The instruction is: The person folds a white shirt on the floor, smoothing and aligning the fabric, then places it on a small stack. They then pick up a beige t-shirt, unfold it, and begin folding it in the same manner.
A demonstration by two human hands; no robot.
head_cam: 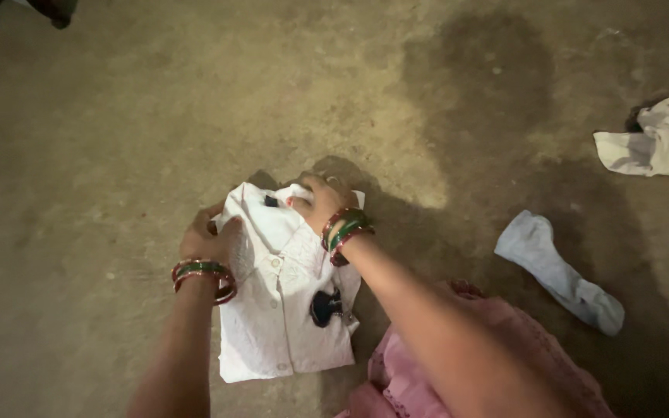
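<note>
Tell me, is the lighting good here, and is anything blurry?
Head view: dim, yellowish light; the hands cast a dark shadow beyond the white shirt; the left hand and right hand look slightly soft; the floor darkens toward the right.

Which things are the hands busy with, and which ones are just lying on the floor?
Busy with:
- white shirt, folded on the floor
- left hand on its left edge
- right hand at its collar

Just lying about:
- pale blue sock, to the right
- crumpled white cloth, far right
</note>
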